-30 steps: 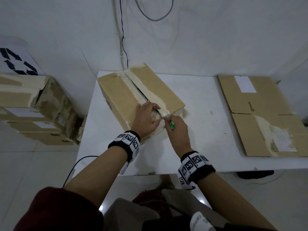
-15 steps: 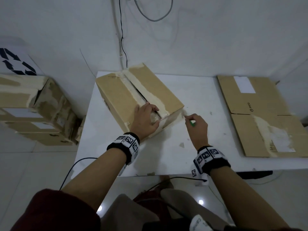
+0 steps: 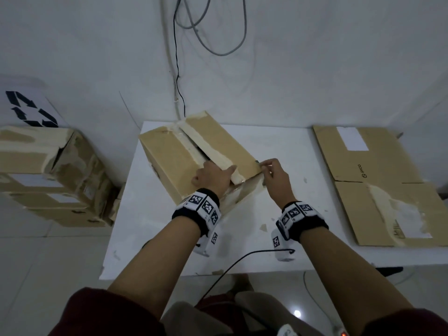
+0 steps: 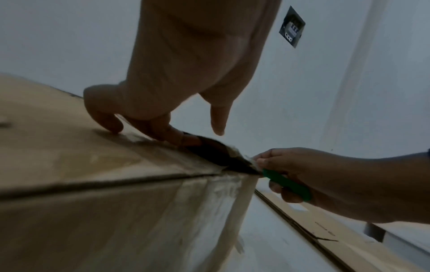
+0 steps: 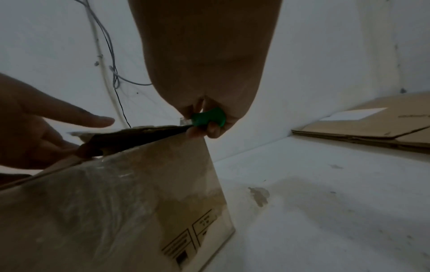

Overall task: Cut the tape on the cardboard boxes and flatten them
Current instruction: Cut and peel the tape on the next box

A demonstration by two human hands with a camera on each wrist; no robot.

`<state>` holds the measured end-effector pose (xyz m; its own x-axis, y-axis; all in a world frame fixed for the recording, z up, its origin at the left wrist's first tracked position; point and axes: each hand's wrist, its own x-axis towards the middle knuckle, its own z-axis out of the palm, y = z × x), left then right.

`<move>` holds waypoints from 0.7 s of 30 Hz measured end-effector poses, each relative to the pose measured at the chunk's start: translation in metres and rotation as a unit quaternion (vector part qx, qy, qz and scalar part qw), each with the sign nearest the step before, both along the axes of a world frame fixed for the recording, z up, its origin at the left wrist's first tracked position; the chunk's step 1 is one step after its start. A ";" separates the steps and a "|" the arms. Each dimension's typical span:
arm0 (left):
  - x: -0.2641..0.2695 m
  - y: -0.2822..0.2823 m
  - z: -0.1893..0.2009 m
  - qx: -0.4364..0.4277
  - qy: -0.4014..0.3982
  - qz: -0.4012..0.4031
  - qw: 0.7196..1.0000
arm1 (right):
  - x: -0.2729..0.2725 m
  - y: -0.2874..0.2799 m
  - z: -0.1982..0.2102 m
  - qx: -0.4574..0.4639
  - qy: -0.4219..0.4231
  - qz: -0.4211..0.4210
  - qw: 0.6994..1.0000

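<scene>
A brown cardboard box point(image 3: 169, 161) with torn pale tape along its top seam lies at an angle on the white table point(image 3: 278, 146). My left hand point(image 3: 213, 170) is on the box top. Its fingertips are curled into the seam at the edge of the right flap point(image 4: 221, 156), which is lifted a little, and its thumb stretches above that flap. My right hand point(image 3: 263, 166) is at the box's near right top corner and grips a green cutter point(image 5: 209, 117). The cutter's tip sits in the gap under the flap point(image 5: 130, 136); the blade itself is hidden.
Flattened cardboard sheets point(image 3: 378, 180) lie on the table's right side. Several worn boxes point(image 3: 48, 170) are stacked on the floor to the left. Cables point(image 3: 179, 69) hang down the wall behind the box. A black cord point(image 3: 230, 265) crosses the table's near edge.
My right hand has moved with the cutter from the centre seam along the box's near top edge to its right corner. The left hand has stayed at the seam.
</scene>
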<state>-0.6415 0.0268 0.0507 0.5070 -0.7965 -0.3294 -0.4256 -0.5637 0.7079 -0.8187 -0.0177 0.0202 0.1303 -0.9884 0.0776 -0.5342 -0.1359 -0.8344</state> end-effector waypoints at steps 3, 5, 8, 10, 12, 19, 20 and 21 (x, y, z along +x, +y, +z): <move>0.014 0.001 -0.004 -0.004 -0.003 -0.031 1.000 | -0.003 0.013 -0.009 -0.008 -0.011 -0.040 0.999; 0.030 0.004 -0.008 -0.008 -0.017 -0.085 0.996 | -0.003 0.028 -0.013 0.002 -0.030 -0.037 0.999; 0.058 0.008 -0.005 0.027 -0.004 -0.208 0.978 | -0.001 0.043 -0.013 0.014 -0.060 -0.026 0.998; 0.073 0.008 0.000 0.061 -0.030 -0.279 0.958 | -0.003 0.041 -0.012 -0.014 -0.065 -0.050 0.997; 0.083 0.008 0.007 0.082 -0.100 -0.313 0.941 | -0.008 0.031 -0.010 -0.055 -0.060 -0.088 0.993; 0.092 0.004 0.021 0.089 -0.260 -0.291 0.916 | -0.025 0.020 -0.004 -0.041 -0.042 -0.139 0.989; 0.090 0.004 0.021 0.084 -0.273 -0.291 0.913 | -0.025 0.023 -0.004 -0.027 -0.048 -0.138 0.989; 0.086 0.004 0.020 0.075 -0.280 -0.292 0.911 | -0.025 0.027 -0.003 -0.019 -0.053 -0.144 0.988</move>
<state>-0.5554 0.0309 0.0704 0.1329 -0.9516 -0.2771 -0.9552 -0.1976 0.2204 -0.8434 0.0089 0.0169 -0.1672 -0.9794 0.1130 -0.4646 -0.0228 -0.8852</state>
